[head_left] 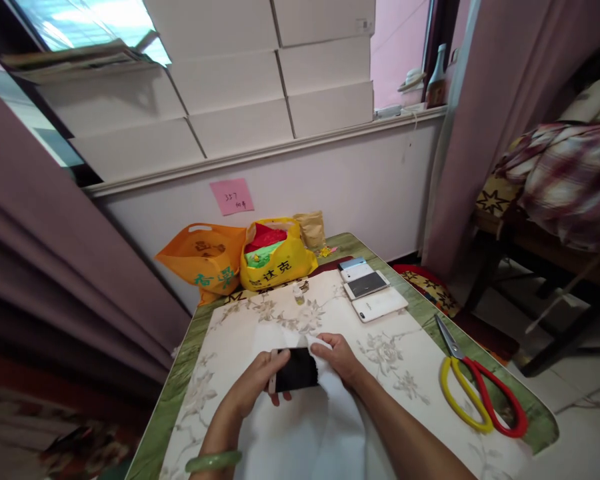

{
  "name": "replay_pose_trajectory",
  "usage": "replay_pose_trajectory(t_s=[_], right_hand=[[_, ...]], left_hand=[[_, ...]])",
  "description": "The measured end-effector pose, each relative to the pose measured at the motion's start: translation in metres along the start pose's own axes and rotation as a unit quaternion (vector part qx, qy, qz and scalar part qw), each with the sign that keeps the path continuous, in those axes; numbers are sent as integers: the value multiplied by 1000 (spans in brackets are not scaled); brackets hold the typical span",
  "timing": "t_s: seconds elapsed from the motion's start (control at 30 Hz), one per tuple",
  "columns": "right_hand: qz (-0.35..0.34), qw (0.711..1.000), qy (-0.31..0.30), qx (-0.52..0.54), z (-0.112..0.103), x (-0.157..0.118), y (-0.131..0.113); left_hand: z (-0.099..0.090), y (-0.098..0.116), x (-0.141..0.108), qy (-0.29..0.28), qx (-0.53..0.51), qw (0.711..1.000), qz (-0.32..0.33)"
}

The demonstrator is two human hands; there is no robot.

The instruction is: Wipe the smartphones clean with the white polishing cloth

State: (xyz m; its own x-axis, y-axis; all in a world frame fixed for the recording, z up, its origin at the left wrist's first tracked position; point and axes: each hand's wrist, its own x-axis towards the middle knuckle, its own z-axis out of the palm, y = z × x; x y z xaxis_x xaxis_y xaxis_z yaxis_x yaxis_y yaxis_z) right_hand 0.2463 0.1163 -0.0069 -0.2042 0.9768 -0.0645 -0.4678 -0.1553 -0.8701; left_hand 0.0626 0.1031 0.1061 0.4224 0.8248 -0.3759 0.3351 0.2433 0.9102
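A smartphone with a dark screen (pixel 296 369) is held level over the table, its left end gripped by my left hand (pixel 261 379), thumb on top and fingers beneath. My right hand (pixel 339 357) pinches a white cloth (pixel 337 413) at the phone's right end, and the cloth covers that end. The rest of the cloth hangs down toward me. Further back on the right lie a white phone, back up (pixel 380 305), a phone with a grey screen (pixel 367 285) and another phone or two (pixel 354 268). A small clear bottle (pixel 299 295) stands behind my hands.
Scissors with yellow and red handles (pixel 473 387) lie at the table's right edge. An orange bag (pixel 210 257), a yellow bag (pixel 275 257) and a brown pouch (pixel 311 229) stand at the back. The flowered tabletop (pixel 200 393) has a green border. White boxes (pixel 235 80) fill the windowsill.
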Motion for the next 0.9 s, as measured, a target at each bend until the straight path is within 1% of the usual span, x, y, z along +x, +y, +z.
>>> replay_pose_trajectory(t_s=[0.07, 0.17, 0.23, 0.3, 0.33, 0.4, 0.47, 0.57, 0.67, 0.73, 0.83, 0.9], right_hand=[[-2, 1000, -15, -26, 0, -2, 2], [6, 997, -30, -65, -2, -4, 5], [5, 995, -36, -94, -3, -5, 7], [-13, 992, -36, -118, -3, -6, 9], [-22, 992, -34, -122, -3, -5, 10], [-28, 993, -22, -111, -3, -5, 11], [-18, 996, -4, -83, -3, -4, 11], [-16, 999, 20, -47, -2, -2, 11], [-20, 999, 38, -12, 0, 0, 10], [-23, 998, 55, 8, 1, 2, 11], [-32, 994, 105, 18, 0, 5, 13], [-31, 990, 134, 20, -2, 6, 12]], left_hand=[[-10, 2, -2, -25, 8, 999, -32], [-17, -2, 3, -32, 18, 999, -34], [-15, -7, 8, -54, 51, 997, -21], [-8, -12, 13, -85, 105, 991, -1], [-3, -14, 16, -79, 128, 989, 12], [5, -18, 20, -40, 145, 988, 30], [12, -22, 23, -6, 136, 990, 44], [14, -26, 27, 24, 109, 992, 52], [14, -32, 34, 51, 60, 996, 36], [15, -36, 40, 82, 10, 996, 28], [24, -40, 51, 144, -65, 987, 28], [33, -42, 58, 172, -94, 980, 31]])
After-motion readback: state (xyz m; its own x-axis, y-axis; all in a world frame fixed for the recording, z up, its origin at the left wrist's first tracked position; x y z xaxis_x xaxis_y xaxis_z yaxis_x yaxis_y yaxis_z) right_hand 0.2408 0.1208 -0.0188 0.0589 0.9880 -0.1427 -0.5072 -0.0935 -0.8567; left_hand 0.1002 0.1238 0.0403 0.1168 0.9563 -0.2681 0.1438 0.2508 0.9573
